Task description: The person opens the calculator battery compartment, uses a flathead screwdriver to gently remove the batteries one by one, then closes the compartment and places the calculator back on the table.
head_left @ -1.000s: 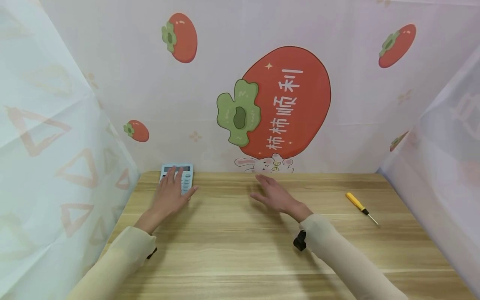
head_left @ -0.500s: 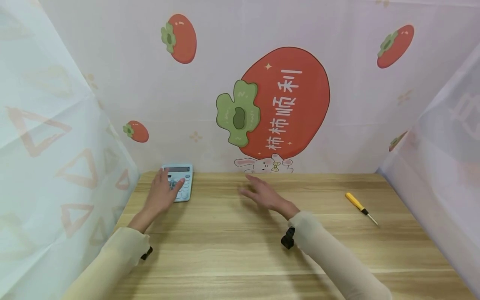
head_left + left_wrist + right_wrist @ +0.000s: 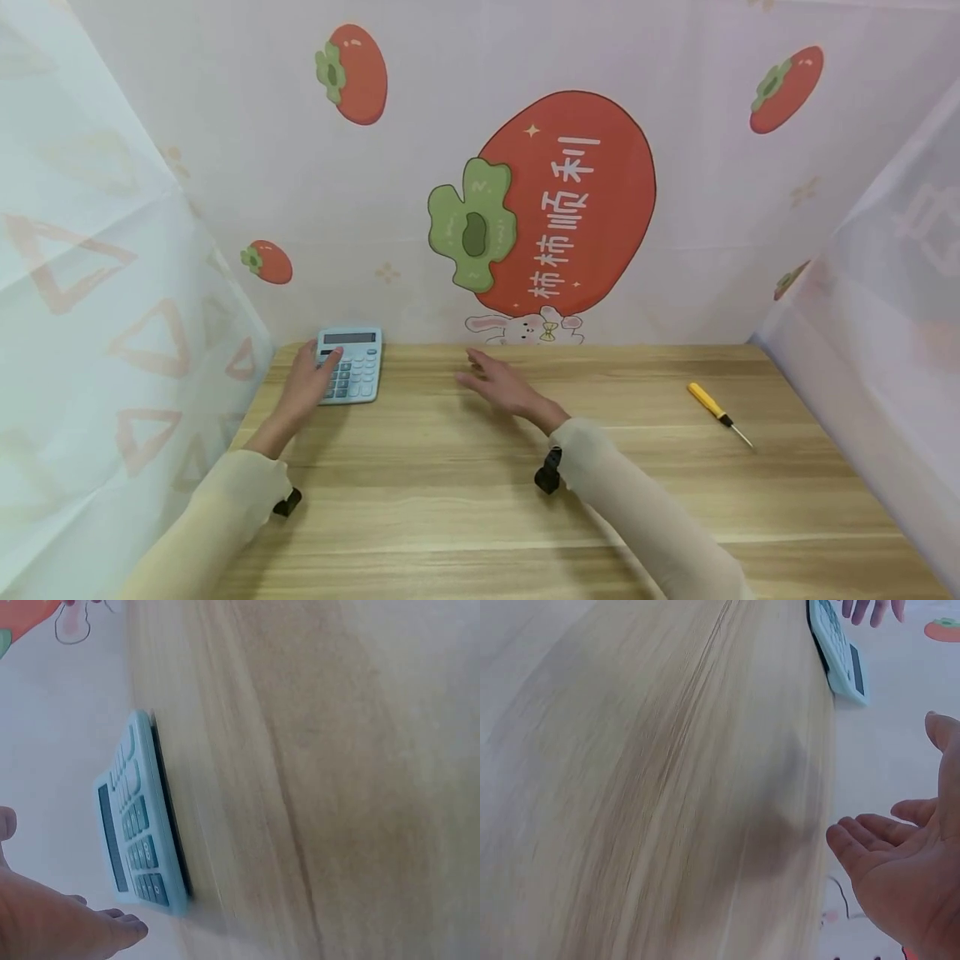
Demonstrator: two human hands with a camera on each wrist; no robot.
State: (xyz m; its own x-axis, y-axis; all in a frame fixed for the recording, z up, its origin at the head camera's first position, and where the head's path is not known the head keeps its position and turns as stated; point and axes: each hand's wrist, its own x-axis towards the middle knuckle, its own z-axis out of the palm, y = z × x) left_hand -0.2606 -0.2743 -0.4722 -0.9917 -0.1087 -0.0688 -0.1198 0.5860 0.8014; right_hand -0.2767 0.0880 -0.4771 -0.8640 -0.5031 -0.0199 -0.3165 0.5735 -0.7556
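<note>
A light blue calculator (image 3: 358,385) lies at the back left of the wooden table, display away from me. At its left side is my left hand (image 3: 302,385), its thumb reaching over the keys in the head view. In the left wrist view the fingers of that hand (image 3: 60,922) extend beside the calculator (image 3: 146,825), and a gap shows between them and its edge. My right hand (image 3: 504,387) hovers above the table to the right of the calculator, fingers extended and holding nothing. The right wrist view shows its palm (image 3: 900,877) facing the calculator side.
A yellow-handled screwdriver (image 3: 708,402) lies on the right part of the table (image 3: 420,500). Behind stands a white cloth wall (image 3: 420,50) printed with red persimmons; further cloth sheets close off the left and right sides.
My left hand has moved off the top of the calculator to its left side, uncovering the display. The right hand has shifted left towards the calculator. Calculator and screwdriver stay put.
</note>
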